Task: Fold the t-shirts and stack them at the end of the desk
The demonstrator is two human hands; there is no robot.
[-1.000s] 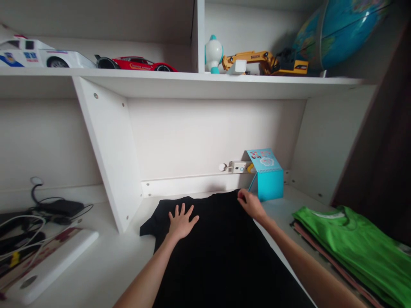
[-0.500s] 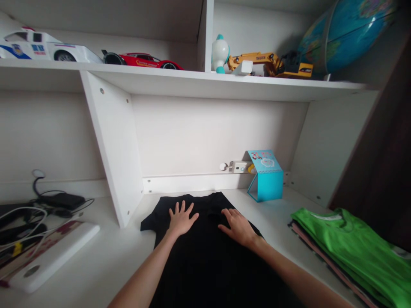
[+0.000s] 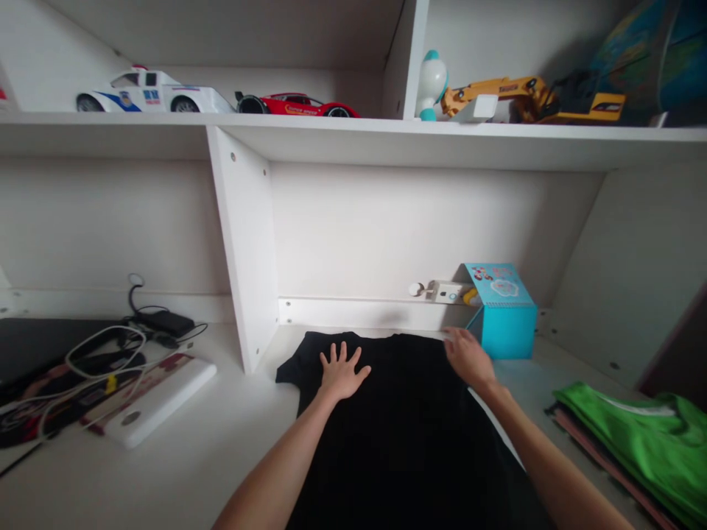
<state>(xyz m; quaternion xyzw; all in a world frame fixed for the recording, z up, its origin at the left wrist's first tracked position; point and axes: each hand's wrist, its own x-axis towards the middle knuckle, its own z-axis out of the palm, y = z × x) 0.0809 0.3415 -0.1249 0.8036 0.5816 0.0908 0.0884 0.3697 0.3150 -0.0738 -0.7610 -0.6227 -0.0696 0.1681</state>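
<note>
A black T-shirt (image 3: 387, 442) lies spread on the white desk, its neck end toward the back panel. My left hand (image 3: 341, 375) rests flat on its upper left part, fingers spread apart. At the shirt's upper right corner is my right hand (image 3: 469, 359), close beside a blue desk calendar (image 3: 509, 324). Its fingers stretch toward the back and are slightly blurred, with nothing visible held in them. The right hand and forearm cover the right sleeve area.
A folded stack with a green shirt (image 3: 641, 434) on top lies at the right. Left are a white and red box (image 3: 166, 397), cables (image 3: 104, 372) and a black adapter (image 3: 166, 322). An upright divider (image 3: 248, 250) and a shelf with toy cars (image 3: 298, 105) stand around the desk.
My right hand has moved outward and back, from the bunched fabric on the shirt to its upper right corner. That bunch now looks flatter. The left hand stays flat; the view has swung left.
</note>
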